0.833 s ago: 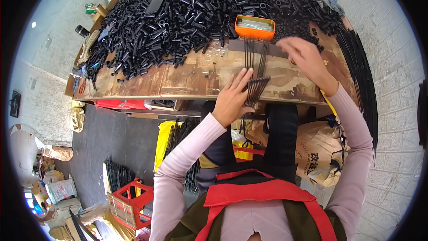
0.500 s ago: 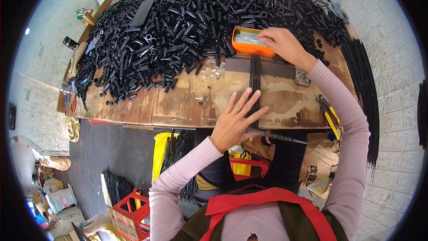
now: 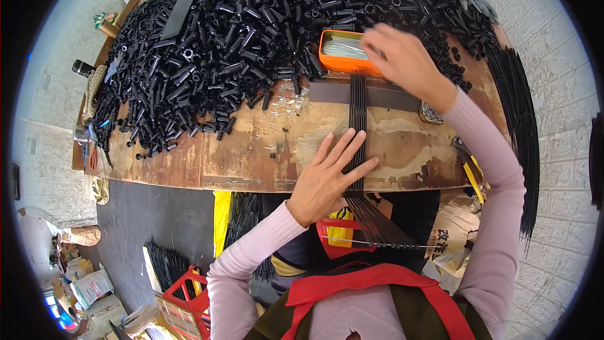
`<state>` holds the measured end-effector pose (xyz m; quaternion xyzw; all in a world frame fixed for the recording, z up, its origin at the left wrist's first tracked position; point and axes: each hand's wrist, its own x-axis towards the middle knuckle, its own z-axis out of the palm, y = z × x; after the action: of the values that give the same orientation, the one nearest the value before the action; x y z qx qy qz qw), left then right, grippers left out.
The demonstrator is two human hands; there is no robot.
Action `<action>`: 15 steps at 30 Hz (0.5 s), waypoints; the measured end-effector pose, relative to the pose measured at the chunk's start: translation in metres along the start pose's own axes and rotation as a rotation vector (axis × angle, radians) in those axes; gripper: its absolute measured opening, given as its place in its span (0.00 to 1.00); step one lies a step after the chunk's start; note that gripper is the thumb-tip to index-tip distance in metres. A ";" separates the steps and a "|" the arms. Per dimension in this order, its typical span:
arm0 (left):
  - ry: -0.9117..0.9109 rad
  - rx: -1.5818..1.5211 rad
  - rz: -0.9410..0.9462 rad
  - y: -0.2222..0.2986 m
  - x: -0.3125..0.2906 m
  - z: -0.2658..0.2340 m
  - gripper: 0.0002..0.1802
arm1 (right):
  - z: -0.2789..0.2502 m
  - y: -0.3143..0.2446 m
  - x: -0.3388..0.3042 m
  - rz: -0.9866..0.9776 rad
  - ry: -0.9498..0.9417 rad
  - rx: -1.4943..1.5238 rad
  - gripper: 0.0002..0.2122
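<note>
My left hand (image 3: 327,176) lies flat with fingers spread, its fingertips on a row of thin black rods (image 3: 358,104). The rods run side by side across the table top and fan out past its front edge, where a thin metal rod strung with small dark pieces (image 3: 402,246) crosses their ends. My right hand (image 3: 409,66) hovers at the right end of an orange box (image 3: 343,63) holding thin silvery pins (image 3: 343,47). Its fingers are bent together and slightly blurred; anything between them is hidden. Under the rods lies a flat grey strip (image 3: 330,92).
A big heap of short black tubes (image 3: 251,31) covers the back and left of the table (image 3: 239,157), with a dark phone-like slab (image 3: 179,15) on it. Yellow-handled pliers (image 3: 470,167) and a small container (image 3: 431,112) are at right. Long black rods (image 3: 519,119) line the right edge.
The view has shifted a little. The rod ends beyond the front edge now spread to the right, with the metal rod lower. My right hand stays by the box; my left still presses the rods.
</note>
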<state>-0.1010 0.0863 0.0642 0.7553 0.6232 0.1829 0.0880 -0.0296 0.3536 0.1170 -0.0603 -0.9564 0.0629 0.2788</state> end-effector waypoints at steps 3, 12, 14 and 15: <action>0.008 0.001 0.003 -0.001 0.001 0.002 0.50 | 0.002 -0.008 -0.043 0.030 -0.092 0.002 0.05; 0.043 0.016 0.011 0.001 0.000 0.003 0.46 | 0.011 -0.004 -0.063 -0.012 -0.132 0.063 0.09; 0.041 0.016 0.012 0.001 0.000 0.002 0.46 | 0.017 -0.002 -0.062 0.026 -0.124 0.071 0.08; 0.034 0.016 0.006 0.002 0.001 0.001 0.46 | 0.019 -0.003 -0.061 0.027 -0.125 0.073 0.08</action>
<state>-0.0990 0.0869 0.0642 0.7544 0.6239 0.1912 0.0708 0.0109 0.3398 0.0693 -0.0591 -0.9681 0.1050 0.2199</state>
